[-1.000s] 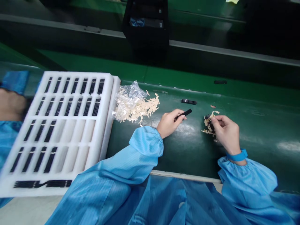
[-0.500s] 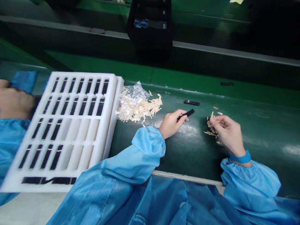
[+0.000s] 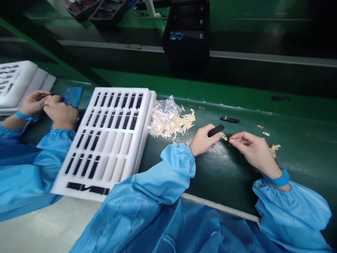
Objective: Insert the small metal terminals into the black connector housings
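Note:
My left hand (image 3: 204, 141) is closed around a flat black strip (image 3: 216, 130) that sticks out past its fingertips. Just below the strip's outer end shows a small cream-coloured tab (image 3: 224, 137); I cannot tell whether it touches the strip. To the right, my right hand (image 3: 250, 149) pinches thumb and forefinger together beside that tab, and whatever lies between those fingertips is too small to make out. Partly hidden by my right hand is a small cluster of cream tabs (image 3: 275, 150). Several black strips (image 3: 230, 119) lie side by side beyond my hands.
A white foam tray (image 3: 112, 135) with black strips in its slots stands at left. Against it sits a heap of cream tabs (image 3: 181, 125) with a clear plastic bag (image 3: 168, 107). Farther left, a co-worker's hands (image 3: 61, 110) work near other foam trays (image 3: 28, 75).
The view has swung left, bringing the co-worker's hands and more trays into sight. My right hand has moved from the small tab cluster toward my left hand, which still holds the black strip.

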`<act>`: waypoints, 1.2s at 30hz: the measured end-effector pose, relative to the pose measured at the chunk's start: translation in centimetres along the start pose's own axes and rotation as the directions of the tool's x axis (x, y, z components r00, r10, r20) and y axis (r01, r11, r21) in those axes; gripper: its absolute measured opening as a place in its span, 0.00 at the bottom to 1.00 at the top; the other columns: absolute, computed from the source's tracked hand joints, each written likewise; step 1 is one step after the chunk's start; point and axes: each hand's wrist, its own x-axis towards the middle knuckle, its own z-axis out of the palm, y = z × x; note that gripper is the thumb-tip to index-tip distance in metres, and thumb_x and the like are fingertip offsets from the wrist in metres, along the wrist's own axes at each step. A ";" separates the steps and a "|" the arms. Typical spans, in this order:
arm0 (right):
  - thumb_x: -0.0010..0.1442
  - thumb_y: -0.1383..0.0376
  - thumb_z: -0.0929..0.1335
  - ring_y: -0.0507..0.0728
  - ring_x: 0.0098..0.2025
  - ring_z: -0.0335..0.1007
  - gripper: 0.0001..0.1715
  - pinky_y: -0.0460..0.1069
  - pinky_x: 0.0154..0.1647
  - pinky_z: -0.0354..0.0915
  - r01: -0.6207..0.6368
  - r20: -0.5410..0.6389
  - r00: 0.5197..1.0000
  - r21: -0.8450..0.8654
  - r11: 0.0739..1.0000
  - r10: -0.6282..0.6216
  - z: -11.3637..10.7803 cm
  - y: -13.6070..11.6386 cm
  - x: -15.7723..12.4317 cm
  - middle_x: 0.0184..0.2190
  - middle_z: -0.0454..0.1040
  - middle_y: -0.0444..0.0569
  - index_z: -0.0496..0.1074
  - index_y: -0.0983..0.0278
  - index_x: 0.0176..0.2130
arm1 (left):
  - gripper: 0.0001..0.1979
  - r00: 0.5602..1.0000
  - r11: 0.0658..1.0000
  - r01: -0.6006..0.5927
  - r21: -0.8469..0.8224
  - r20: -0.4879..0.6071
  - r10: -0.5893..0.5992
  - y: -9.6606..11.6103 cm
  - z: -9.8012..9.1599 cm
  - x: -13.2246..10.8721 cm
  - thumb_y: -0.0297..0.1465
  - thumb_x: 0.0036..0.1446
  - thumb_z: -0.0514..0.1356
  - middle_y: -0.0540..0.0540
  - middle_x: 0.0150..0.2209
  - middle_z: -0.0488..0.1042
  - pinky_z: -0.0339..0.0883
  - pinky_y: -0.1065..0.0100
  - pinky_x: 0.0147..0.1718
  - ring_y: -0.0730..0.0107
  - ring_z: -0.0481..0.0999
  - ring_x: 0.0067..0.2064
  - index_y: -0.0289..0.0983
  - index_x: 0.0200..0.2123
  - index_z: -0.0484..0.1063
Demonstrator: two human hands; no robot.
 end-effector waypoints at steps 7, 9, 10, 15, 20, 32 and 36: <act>0.68 0.58 0.67 0.64 0.39 0.71 0.18 0.58 0.41 0.65 -0.043 -0.342 0.916 -0.607 0.793 -0.212 -2.4 2.3 -1.3 0.35 0.77 0.56 0.76 0.61 0.28 | 0.14 0.999 0.999 0.040 -0.033 -0.029 -0.041 -0.2 0.0 0.2 0.38 0.60 0.66 0.56 0.19 0.67 0.62 0.73 0.21 0.78 0.67 0.20 0.38 0.32 0.66; 0.67 0.59 0.68 0.67 0.44 0.70 0.16 0.59 0.44 0.65 -0.043 -0.363 0.901 -0.623 0.781 -0.240 -2.1 2.3 -1.3 0.37 0.76 0.56 0.75 0.61 0.28 | 0.14 0.998 0.998 0.042 -0.038 -0.033 -0.044 -0.2 0.1 0.2 0.39 0.60 0.66 0.56 0.19 0.67 0.62 0.73 0.21 0.78 0.66 0.20 0.38 0.32 0.65; 0.66 0.60 0.68 0.67 0.46 0.70 0.13 0.60 0.46 0.66 -0.021 -0.368 0.896 -0.596 0.802 -0.250 -1.7 2.1 -1.2 0.39 0.76 0.56 0.76 0.61 0.31 | 0.14 0.999 0.998 0.042 -0.041 -0.032 -0.044 -0.2 0.1 0.1 0.39 0.60 0.66 0.56 0.19 0.67 0.61 0.73 0.21 0.78 0.66 0.20 0.38 0.32 0.65; 0.65 0.62 0.69 0.56 0.31 0.69 0.08 0.52 0.34 0.66 0.087 -0.284 0.944 -0.272 0.958 -0.166 0.9 -0.4 -0.9 0.33 0.73 0.48 0.78 0.60 0.42 | 0.15 1.000 1.000 0.005 -0.022 -0.027 -0.005 -0.2 0.1 0.1 0.40 0.60 0.66 0.56 0.19 0.66 0.60 0.73 0.21 0.79 0.66 0.20 0.38 0.32 0.66; 0.65 0.58 0.70 0.52 0.25 0.64 0.10 0.49 0.28 0.62 0.064 -0.168 0.983 -0.059 0.996 -0.073 3.3 -1.8 -0.3 0.25 0.70 0.43 0.76 0.62 0.38 | 0.15 0.999 0.999 -0.026 -0.028 -0.048 0.025 -0.4 0.0 0.2 0.40 0.61 0.66 0.57 0.18 0.66 0.61 0.74 0.22 0.79 0.66 0.19 0.37 0.32 0.66; 0.65 0.56 0.72 0.54 0.31 0.70 0.11 0.50 0.33 0.68 0.141 -0.272 0.960 0.269 0.953 -0.065 6.6 1.1 0.8 0.32 0.76 0.47 0.77 0.60 0.39 | 0.06 0.907 0.824 -0.348 0.447 -0.063 0.417 -1.5 -0.9 0.2 0.34 0.63 0.62 0.50 0.30 0.75 0.65 0.72 0.34 0.74 0.72 0.31 0.37 0.38 0.77; 0.67 0.55 0.71 0.54 0.30 0.70 0.12 0.50 0.32 0.68 0.145 -0.261 0.962 0.251 0.957 -0.078 6.3 1.2 0.5 0.33 0.75 0.47 0.77 0.60 0.40 | 0.04 0.890 0.777 -0.408 0.479 0.016 0.457 -1.3 -1.1 0.0 0.31 0.62 0.62 0.52 0.28 0.71 0.64 0.73 0.34 0.75 0.71 0.31 0.37 0.37 0.77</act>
